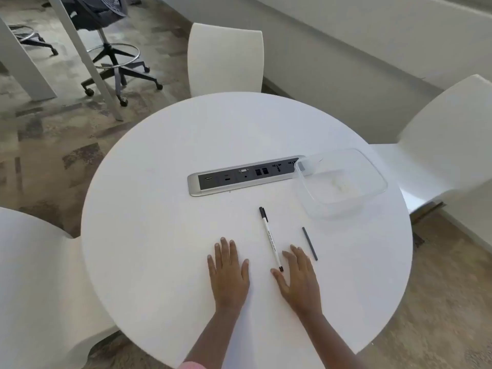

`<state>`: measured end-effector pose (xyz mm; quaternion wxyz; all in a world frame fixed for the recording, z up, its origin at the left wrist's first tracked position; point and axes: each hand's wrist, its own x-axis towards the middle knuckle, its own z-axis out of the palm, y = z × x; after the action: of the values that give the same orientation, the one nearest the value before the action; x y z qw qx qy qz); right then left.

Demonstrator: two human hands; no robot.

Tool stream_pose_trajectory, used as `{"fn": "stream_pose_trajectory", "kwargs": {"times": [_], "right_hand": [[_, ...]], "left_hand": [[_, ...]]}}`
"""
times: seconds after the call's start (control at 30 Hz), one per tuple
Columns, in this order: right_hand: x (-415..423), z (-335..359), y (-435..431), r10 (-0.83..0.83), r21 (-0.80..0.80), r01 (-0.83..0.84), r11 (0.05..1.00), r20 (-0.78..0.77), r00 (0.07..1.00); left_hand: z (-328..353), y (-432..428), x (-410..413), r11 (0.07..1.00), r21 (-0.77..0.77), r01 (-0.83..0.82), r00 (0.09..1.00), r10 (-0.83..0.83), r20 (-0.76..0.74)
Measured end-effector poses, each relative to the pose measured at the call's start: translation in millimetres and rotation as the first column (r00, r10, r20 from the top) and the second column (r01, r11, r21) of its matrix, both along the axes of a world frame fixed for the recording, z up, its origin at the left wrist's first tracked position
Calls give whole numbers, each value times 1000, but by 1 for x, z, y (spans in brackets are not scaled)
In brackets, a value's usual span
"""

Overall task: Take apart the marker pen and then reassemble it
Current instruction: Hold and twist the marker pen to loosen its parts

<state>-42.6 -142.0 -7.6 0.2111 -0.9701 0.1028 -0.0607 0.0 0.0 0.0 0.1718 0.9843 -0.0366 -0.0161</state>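
A white marker pen (271,238) with a black cap at its far end and a black tip at its near end lies on the round white table (159,209). A thin dark grey rod (309,243) lies to its right, apart from it. My left hand (229,272) rests flat on the table left of the pen, fingers spread, holding nothing. Flat on the table to the right of the pen's near end is my right hand (298,279), its fingertips close to the pen and the rod, holding nothing.
A clear plastic container (343,182) stands at the right, overlapping the end of a silver power and data socket strip (239,177) set in the table. White chairs surround the table. An office stool stands on the floor at the far left.
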Motion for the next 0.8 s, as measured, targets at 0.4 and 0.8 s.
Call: {"fn": "stream_pose_trajectory", "kwargs": {"times": [0.4, 0.8], "right_hand": [[25, 19, 2, -256, 348, 313, 884, -200, 946], [35, 65, -25, -14, 844, 333, 420, -361, 933]], "left_hand": [[15, -19, 22, 794, -579, -185, 971, 56, -234], [46, -35, 47, -69, -742, -667, 715, -341, -611]]}}
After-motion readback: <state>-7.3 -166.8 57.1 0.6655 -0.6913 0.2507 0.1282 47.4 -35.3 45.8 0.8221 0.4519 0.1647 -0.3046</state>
